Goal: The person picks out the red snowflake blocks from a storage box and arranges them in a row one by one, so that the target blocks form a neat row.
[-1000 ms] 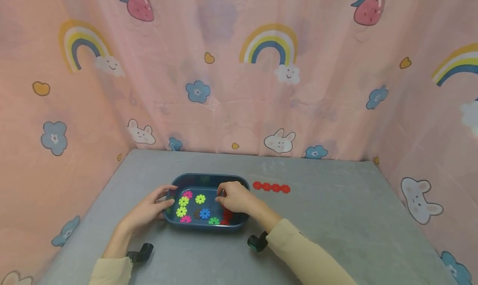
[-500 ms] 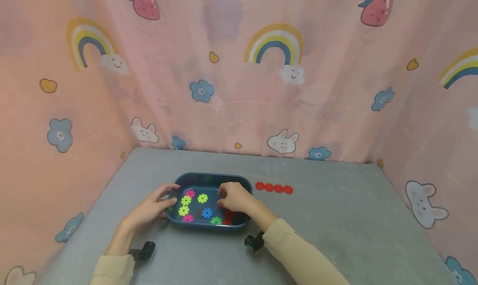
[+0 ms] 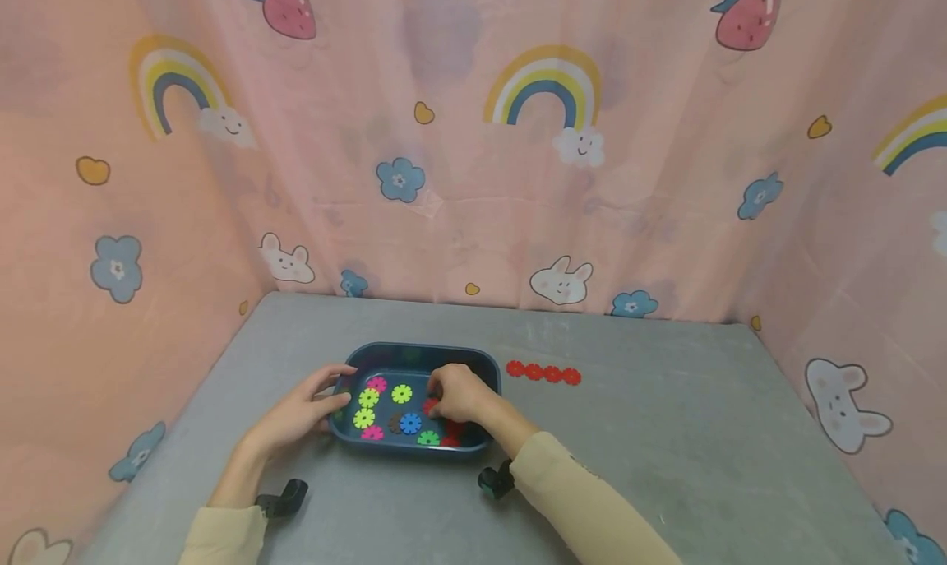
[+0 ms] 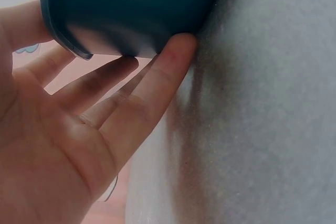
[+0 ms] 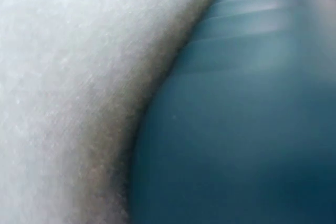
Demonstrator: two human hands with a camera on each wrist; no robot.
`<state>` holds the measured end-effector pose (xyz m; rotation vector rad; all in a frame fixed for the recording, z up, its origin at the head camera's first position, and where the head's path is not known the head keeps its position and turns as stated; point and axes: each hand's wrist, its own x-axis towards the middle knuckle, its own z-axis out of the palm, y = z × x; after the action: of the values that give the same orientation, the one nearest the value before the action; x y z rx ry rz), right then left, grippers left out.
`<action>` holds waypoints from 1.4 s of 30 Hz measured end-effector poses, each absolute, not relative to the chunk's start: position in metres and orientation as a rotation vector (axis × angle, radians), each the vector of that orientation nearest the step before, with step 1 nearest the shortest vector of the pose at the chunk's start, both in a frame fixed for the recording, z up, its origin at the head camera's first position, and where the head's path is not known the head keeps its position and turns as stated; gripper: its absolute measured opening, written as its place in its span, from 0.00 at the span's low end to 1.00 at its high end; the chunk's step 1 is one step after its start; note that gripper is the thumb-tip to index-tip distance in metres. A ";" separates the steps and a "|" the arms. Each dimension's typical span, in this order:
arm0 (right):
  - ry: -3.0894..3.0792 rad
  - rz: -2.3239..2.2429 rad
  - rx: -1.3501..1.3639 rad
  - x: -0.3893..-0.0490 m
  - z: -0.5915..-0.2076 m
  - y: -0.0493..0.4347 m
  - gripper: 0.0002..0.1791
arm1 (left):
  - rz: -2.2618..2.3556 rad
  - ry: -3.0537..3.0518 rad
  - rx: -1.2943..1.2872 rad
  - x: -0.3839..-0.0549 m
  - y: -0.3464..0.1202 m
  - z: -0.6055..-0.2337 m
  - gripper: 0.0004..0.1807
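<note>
A dark blue tray (image 3: pixel 410 448) holds several small notched plastic discs. My left hand (image 3: pixel 288 417) holds its left end, digits over the rim; in the left wrist view other fingers (image 4: pixel 142 103), nearly straight, touch the outer wall. Inside the tray's right half, my right hand (image 3: pixel 462 392) pinches a red notched disc (image 3: pixel 430 405) between thumb and fingers, which partly hide it. More red discs (image 3: pixel 450 442) lie under that hand. Yellow (image 3: pixel 402 394), pink (image 3: pixel 372 433), blue (image 3: pixel 410 423), brown (image 3: pixel 395 423) and green discs (image 3: pixel 428 439) lie around the tray floor.
Several red discs (image 3: pixel 543 372) form a row on the grey tabletop (image 3: pixel 666 433), right of the tray. A pink patterned curtain (image 3: pixel 473 219) surrounds the table's back and sides. The right wrist view shows only the tray's outer wall (image 5: pixel 226 129) and tabletop.
My right hand has shifted slightly left and lower within the tray, and its thumb and fingers have come together on a red disc. My left hand stays at the tray's left end.
</note>
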<state>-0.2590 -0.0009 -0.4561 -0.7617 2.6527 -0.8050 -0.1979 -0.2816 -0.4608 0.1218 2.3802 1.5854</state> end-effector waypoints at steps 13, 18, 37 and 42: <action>2.655 -0.823 -0.728 -0.254 -0.457 -0.006 0.11 | 1.557 2.391 0.094 -0.198 -0.281 -0.460 0.27; 2.707 -0.795 -0.700 -0.252 -0.455 -0.005 0.09 | 1.560 2.396 0.124 -0.198 -0.281 -0.460 0.28; 2.588 -1.156 -0.754 -0.228 -0.417 0.031 0.07 | 1.549 2.387 0.099 -0.198 -0.280 -0.459 0.28; 2.583 -1.201 -0.770 -0.225 -0.411 0.044 0.07 | 1.549 2.389 0.089 -0.198 -0.281 -0.460 0.28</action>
<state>-0.2251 0.0443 -0.4115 -0.7700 2.5827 -1.2008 -0.1979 -0.2805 -0.4603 0.0891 2.3893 1.5488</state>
